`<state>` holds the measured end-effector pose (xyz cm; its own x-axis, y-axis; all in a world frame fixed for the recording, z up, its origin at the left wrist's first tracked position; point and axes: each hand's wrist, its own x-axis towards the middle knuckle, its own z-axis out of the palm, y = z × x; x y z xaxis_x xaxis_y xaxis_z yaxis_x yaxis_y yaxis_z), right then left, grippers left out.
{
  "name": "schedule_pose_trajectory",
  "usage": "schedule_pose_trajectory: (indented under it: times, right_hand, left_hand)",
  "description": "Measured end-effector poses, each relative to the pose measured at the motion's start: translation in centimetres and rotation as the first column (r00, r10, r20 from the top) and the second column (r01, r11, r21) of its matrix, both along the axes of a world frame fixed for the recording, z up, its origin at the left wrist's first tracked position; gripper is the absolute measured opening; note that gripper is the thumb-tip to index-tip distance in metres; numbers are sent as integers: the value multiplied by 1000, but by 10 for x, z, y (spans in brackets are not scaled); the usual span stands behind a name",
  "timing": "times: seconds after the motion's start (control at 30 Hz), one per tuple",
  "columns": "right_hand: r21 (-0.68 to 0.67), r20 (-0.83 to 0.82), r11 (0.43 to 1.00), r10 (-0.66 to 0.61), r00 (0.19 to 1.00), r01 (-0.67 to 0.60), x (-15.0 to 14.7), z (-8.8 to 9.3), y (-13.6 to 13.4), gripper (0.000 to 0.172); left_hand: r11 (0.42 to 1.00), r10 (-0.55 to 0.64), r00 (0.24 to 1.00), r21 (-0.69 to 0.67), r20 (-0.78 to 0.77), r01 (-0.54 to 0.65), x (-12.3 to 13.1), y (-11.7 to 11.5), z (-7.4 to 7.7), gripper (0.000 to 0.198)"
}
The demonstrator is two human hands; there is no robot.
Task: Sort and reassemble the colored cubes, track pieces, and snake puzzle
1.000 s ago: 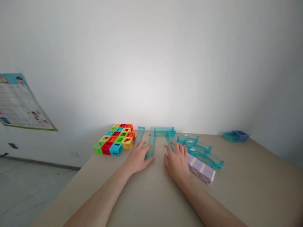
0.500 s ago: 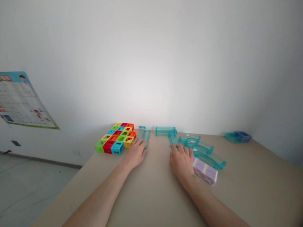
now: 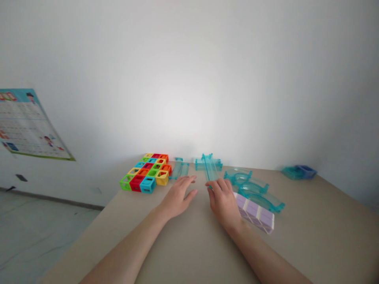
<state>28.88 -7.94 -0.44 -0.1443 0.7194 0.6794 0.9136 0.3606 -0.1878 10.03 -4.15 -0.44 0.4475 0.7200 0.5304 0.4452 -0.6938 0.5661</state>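
Observation:
My right hand (image 3: pixel 224 203) grips the near end of a straight clear teal track piece (image 3: pixel 210 169), whose far end is raised over another teal track piece (image 3: pixel 200 164) lying crosswise by the wall. My left hand (image 3: pixel 179 198) is above the table, thumb apart from the fingers, with nothing in it. Just beyond it lie two straight teal track pieces (image 3: pixel 184 169) side by side. A purple patterned block or box (image 3: pixel 257 213) rests beside my right wrist, partly hidden by the hand.
Colourful open-sided cubes (image 3: pixel 148 172) stand in rows at the left. Several curved teal track pieces (image 3: pixel 255 187) lie right of my right hand. A blue container (image 3: pixel 306 172) with teal pieces beside it sits far right. The wall (image 3: pixel 189 98) bounds the table's back; a poster (image 3: pixel 32 126) hangs left.
My left hand has drawn back from the left track pieces and moved right. My right hand has lifted the far end of the straight track piece and shifted slightly left.

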Motion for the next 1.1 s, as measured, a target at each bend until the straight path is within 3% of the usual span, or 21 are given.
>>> schedule_pose_trajectory:
  times: [0.07,0.17,0.3,0.43,0.57,0.67,0.8,0.87,1.0,1.1]
  right_hand:
    - [5,9,991,135,991,-135,-4,4,-5,22]
    - [-17,47,946,324,945,-323,-11,8,-12,26]
    - [-44,-16,932,360,933,-361,-15,5,-15,38]
    - [-67,-61,938,335,940,-339,-17,2,-15,46]
    - [-28,-63,954,297,953,-299,-18,1,-15,38]
    - [-60,-164,964,247,955,-259,-19,-2,-13,32]
    - [-222,-422,884,292,858,-410,-18,-11,-8,21]
    - [-254,-509,869,254,823,-425,-18,-14,-5,10]
    - [-314,-610,886,89,787,-343,-17,-18,2,3]
    - [-341,-620,878,58,782,-335,-17,-19,9,6]
  left_hand:
    - [976,-15,972,-207,236,66,11,-5,-2,46]
    - [864,96,843,-464,530,193,23,-8,-5,41]
    - [747,221,725,-591,653,304,28,-7,-2,31]
    - [731,256,743,-627,618,270,26,-6,1,23]
    - [760,304,761,-628,573,169,25,-4,-1,21]
    - [774,310,768,-618,560,138,24,-1,-4,24]
    - [778,281,804,-615,524,128,23,1,-7,30]
    - [786,282,819,-609,500,101,21,2,-6,31]
    - [812,378,821,-579,429,-71,9,9,-2,30]
    - [814,481,805,-517,347,-263,-6,17,2,23]
